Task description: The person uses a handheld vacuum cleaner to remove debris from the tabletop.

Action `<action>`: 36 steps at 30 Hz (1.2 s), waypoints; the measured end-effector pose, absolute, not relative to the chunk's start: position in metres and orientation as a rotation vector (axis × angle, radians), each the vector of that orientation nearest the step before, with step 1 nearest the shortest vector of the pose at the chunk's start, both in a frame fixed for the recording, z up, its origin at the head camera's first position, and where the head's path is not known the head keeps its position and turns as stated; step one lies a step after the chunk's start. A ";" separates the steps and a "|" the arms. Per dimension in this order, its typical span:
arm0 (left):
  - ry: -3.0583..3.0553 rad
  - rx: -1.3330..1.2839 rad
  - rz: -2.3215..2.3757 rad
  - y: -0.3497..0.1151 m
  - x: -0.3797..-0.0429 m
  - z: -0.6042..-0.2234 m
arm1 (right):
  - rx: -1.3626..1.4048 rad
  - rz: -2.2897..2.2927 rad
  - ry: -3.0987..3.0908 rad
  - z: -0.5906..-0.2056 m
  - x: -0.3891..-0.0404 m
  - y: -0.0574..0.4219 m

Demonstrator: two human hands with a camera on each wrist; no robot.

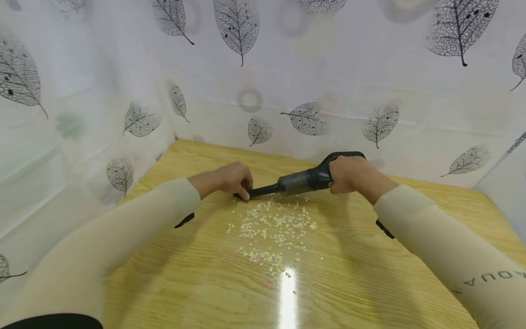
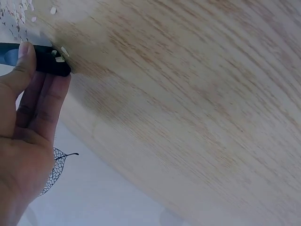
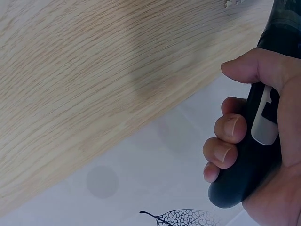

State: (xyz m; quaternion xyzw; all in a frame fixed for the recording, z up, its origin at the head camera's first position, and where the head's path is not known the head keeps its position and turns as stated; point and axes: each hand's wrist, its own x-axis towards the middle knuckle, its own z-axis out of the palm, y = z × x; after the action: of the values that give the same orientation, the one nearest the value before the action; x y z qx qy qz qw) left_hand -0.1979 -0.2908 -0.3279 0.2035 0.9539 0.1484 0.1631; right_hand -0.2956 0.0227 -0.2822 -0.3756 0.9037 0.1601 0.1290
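A black handheld vacuum cleaner (image 1: 302,182) with a smoky clear canister lies across the far part of the table, its narrow nozzle pointing left. My right hand (image 1: 349,174) grips its handle; in the right wrist view the fingers (image 3: 229,127) wrap round the dark handle (image 3: 249,155). At the nozzle's tip, my left hand (image 1: 235,179) pinches the black nozzle (image 2: 49,61) between thumb and fingers. Small pale flakes (image 2: 60,59) cling at the nozzle's mouth. Scattered paper-like bits (image 1: 279,224), mostly pale yellow with some pink, lie on the wood just nearer than the vacuum.
The wood-grain table (image 1: 197,278) carries a bright light reflection near its front. A white curtain (image 1: 213,100) printed with black leaf skeletons hangs close behind the table and along its left side. One pink bit (image 1: 269,282) lies closest to the front.
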 end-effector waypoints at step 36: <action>2.681 0.725 0.272 -0.242 -0.226 -0.315 | -1.025 0.435 2.655 -0.264 -0.301 0.081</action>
State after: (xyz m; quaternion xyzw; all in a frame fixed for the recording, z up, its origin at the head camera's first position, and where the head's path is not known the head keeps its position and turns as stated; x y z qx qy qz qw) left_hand -0.2255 -0.2416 -0.3152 0.2557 0.9460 0.0959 0.1745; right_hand -0.3014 0.0806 -0.2638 -0.3530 0.9142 0.1498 0.1311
